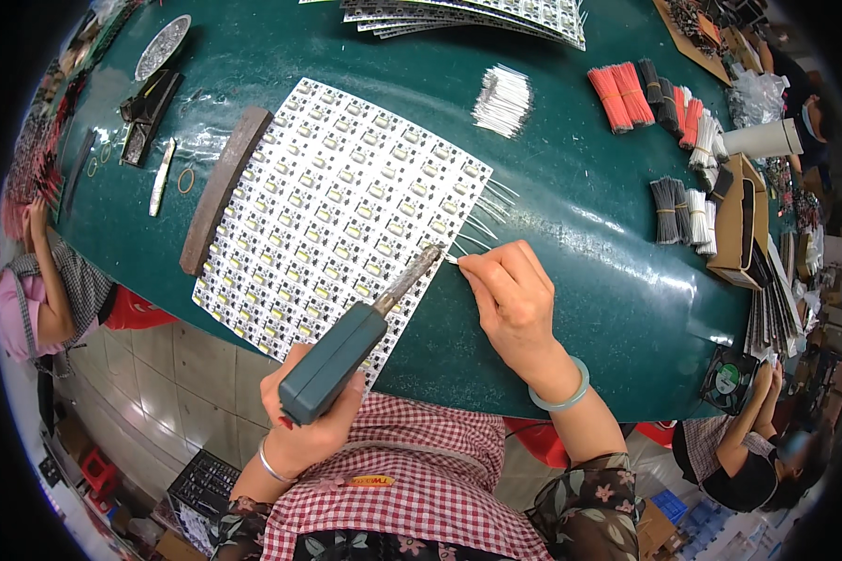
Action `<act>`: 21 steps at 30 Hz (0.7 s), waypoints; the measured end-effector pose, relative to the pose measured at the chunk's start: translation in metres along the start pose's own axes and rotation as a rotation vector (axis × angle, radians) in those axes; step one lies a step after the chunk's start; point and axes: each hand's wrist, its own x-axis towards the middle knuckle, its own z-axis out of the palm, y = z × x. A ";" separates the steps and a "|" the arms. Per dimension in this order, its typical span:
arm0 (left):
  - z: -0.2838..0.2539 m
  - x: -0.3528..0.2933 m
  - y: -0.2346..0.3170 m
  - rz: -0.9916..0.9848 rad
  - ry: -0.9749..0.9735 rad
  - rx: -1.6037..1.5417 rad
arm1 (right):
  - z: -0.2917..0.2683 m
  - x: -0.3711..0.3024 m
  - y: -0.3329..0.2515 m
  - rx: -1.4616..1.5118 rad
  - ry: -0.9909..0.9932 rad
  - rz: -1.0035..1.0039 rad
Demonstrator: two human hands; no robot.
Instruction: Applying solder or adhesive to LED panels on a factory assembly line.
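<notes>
A white circuit-board panel [323, 168] with rows of small LEDs lies slanted on the green table in front of me. My left hand [313, 425] is wrapped round the dark green handle of a soldering gun [335, 358]. Its metal barrel reaches over the panel, with the tip at the right edge. There my right hand [515, 299] pinches a thin white wire [452, 258] between thumb and forefinger, its end close beside the tip. Whether wire and tip touch is too small to tell. Farther up that edge, several white wires [482, 227] stick out to the right.
A dark bar [223, 196] lies along the panel's left edge. Loose white wires [502, 101] and bundled red wires [619, 96] lie beyond it. More panels [496, 17] are stacked at the back. A cardboard box [744, 220] and small fan [726, 381] stand right. Co-workers sit at both sides.
</notes>
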 end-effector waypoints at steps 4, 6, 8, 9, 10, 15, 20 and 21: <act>0.001 -0.014 -0.014 -0.059 0.066 -0.065 | 0.000 0.001 0.000 0.006 0.004 -0.001; 0.000 -0.014 -0.015 -0.048 0.045 -0.034 | -0.001 0.001 -0.001 0.001 0.000 0.004; -0.002 -0.008 -0.007 -0.038 0.029 -0.020 | -0.001 0.001 -0.001 0.003 0.000 0.007; -0.001 -0.005 -0.003 -0.034 0.021 -0.014 | -0.001 0.001 -0.001 0.007 0.001 0.007; -0.001 -0.003 -0.001 -0.033 0.015 -0.014 | -0.001 0.000 0.000 0.010 0.002 0.008; 0.004 -0.002 -0.001 -0.061 -0.003 -0.043 | -0.001 0.001 -0.001 0.011 0.007 0.009; 0.002 -0.002 -0.001 -0.072 -0.035 -0.048 | -0.001 0.001 -0.001 0.013 0.008 0.009; 0.002 -0.002 -0.001 -0.072 -0.037 -0.045 | -0.001 0.001 -0.001 0.013 0.009 0.007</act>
